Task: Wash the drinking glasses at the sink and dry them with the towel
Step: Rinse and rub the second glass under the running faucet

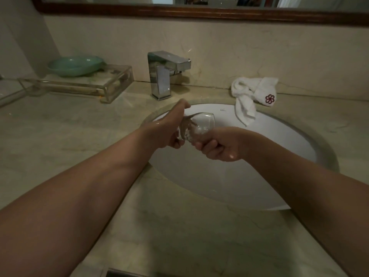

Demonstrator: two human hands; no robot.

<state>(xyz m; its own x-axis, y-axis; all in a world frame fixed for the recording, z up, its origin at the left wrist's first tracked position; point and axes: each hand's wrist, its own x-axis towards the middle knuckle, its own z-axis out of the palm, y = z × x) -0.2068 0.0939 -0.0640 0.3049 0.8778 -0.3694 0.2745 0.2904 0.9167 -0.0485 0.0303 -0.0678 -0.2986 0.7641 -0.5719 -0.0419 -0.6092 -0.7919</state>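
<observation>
Mid-frame I see left hand (169,128) and right hand (220,145) clasping the tilted drinking glass (199,123) over the sink (289,140), seemingly so drips fall in.

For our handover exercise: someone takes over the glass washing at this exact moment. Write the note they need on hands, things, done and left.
Left hand grips the glass from the side; right hand grips its near end.
Glass is held tilted over the sink.
Towel lies on the counter right of the tap, one end hanging into the sink.
No running water seen; hands look wet.
Left: finish this glass, dry it with the towel. No other glasses in view.
</observation>
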